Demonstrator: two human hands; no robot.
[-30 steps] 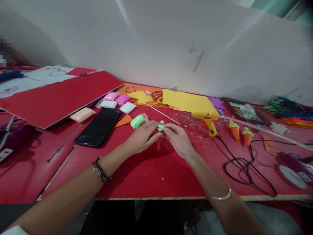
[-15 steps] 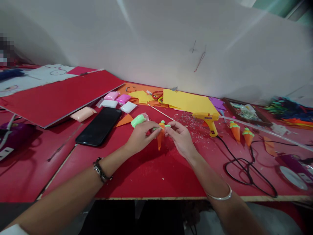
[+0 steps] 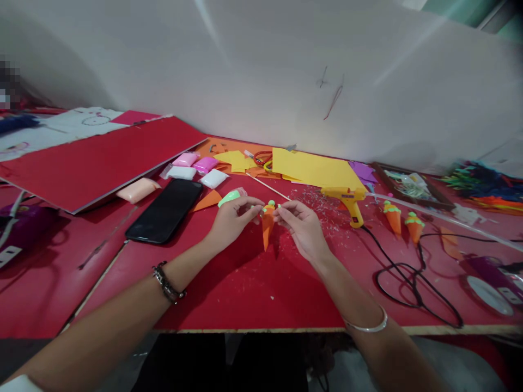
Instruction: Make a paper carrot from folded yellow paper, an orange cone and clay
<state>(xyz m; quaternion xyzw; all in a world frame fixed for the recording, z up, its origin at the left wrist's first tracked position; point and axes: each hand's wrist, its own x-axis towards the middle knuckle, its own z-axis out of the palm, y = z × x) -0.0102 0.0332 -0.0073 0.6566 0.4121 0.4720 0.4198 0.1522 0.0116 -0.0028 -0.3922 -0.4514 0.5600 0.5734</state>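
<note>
An orange paper cone (image 3: 267, 228) topped with green and yellow clay is between my hands, its point toward me. My left hand (image 3: 233, 220) is beside the cone's top on the left, thumb and forefinger pinched together; what they hold, if anything, is too small to make out. On the other side, my right hand (image 3: 302, 226) pinches a small bit of light green clay (image 3: 279, 206) at its fingertips, close against the cone. Whether any finger supports the cone, I cannot tell. A green clay packet (image 3: 229, 197) lies partly hidden behind my left hand.
A yellow glue gun (image 3: 352, 202) with a looped black cord lies right, near two similar orange cones (image 3: 403, 222). To the left are a black phone (image 3: 165, 211), several clay packets (image 3: 182, 173) and a red board (image 3: 110, 158). Yellow sheets (image 3: 318, 167) and a thin stick (image 3: 267, 187) lie behind.
My left hand has shifted slightly left, away from the cone's top. The green clay at my right fingertips looks smaller, and more of the cone shows between the hands.
</note>
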